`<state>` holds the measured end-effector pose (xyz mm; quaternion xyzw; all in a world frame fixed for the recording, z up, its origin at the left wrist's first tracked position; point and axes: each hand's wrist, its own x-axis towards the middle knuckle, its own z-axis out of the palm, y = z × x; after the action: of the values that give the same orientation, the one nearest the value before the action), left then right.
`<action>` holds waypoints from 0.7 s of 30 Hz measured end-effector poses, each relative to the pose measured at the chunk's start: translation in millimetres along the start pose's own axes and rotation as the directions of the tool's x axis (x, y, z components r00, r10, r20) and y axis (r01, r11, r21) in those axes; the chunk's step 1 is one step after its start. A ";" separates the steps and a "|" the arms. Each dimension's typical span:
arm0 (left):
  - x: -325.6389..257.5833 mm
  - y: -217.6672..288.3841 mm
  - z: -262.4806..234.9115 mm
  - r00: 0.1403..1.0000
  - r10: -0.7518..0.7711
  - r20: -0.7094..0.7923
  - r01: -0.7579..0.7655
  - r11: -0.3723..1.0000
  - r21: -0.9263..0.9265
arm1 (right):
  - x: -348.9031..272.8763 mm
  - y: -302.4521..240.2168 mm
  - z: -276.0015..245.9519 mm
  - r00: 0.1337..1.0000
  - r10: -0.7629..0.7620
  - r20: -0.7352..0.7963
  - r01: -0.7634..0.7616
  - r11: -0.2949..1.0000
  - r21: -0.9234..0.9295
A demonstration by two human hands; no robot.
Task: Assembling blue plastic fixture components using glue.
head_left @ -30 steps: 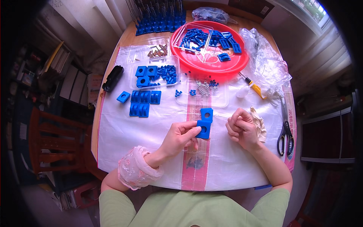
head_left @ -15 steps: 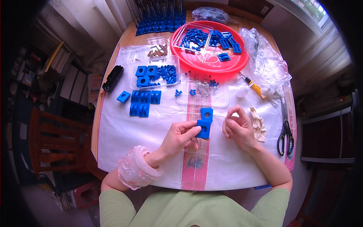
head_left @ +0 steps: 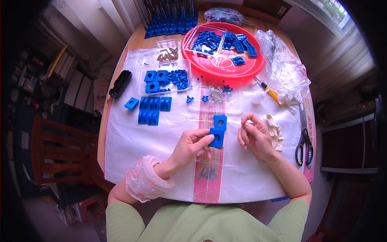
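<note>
Head view: blue block (head_left: 217, 130) in left hand (head_left: 191, 146).

Bright soft daylight (fisheye-bent, dark-vignetted edges)

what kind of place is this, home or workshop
Likely a home room used for small assembly: a wooden table under a plastic sheet, wooden chair beside it, red tray of blue plastic parts, scissors.

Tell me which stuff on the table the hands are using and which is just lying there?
In use: blue square blocks in the left hand; the right hand pinches something too small to tell.

Lying about: scissors, black case, crumpled paper, screwdriver.
</note>
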<state>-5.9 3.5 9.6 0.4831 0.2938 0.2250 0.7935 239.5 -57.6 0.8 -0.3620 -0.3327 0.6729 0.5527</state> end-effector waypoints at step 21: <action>1.1 -2.8 -2.1 1.000 0.000 0.013 -0.001 1.000 0.018 | 0.5 6.2 -2.4 0.999 -0.044 0.022 0.046 0.994 -0.095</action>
<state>-6.4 4.3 6.1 0.4917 0.2907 0.2195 0.7909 238.3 -58.0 -5.8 -0.3737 -0.3780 0.6472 0.5464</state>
